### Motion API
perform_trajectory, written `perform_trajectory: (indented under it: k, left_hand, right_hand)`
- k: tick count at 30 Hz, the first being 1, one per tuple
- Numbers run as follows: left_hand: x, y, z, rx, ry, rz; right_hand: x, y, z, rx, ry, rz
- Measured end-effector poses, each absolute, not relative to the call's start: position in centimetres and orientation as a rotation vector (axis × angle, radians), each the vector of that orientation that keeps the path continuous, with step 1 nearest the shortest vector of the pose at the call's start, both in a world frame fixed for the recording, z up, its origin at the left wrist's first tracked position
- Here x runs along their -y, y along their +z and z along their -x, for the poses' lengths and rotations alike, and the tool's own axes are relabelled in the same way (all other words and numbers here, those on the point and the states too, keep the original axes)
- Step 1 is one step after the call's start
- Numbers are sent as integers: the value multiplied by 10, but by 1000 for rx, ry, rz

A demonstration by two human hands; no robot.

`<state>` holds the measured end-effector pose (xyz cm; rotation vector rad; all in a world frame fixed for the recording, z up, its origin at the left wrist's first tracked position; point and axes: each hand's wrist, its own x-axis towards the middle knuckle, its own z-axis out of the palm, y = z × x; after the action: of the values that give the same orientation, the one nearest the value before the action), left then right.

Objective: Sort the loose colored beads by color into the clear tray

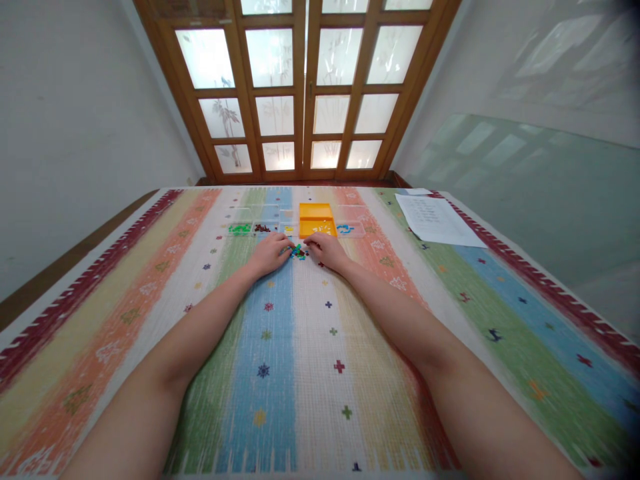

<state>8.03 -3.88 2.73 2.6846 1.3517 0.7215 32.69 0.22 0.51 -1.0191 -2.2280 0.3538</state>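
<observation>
Both my arms stretch far out over a striped, many-coloured cloth [300, 347]. My left hand [270, 253] and my right hand [325, 249] rest on the cloth on either side of a small heap of coloured beads [299, 252]. Each hand's fingers curl inward at the heap; whether they pinch any bead is too small to see. Just beyond the hands lies a clear divided tray [250, 220] with green beads [240, 229], dark red beads [262, 228] and blue beads [345, 229] in separate compartments. An orange lid or tray [315, 213] sits in the middle of it.
A white printed sheet of paper [436, 219] lies at the far right of the cloth. Behind the table stands a wooden double door with frosted glass panes [305, 87]. White walls are on both sides.
</observation>
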Motion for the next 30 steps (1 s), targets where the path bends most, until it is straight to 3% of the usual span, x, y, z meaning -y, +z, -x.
perform_trajectory:
  k: [30]
  left_hand:
    - [37,29,-72,-1176,632,-2786]
  right_hand:
    - [-1,5,-327,2244,347,1021]
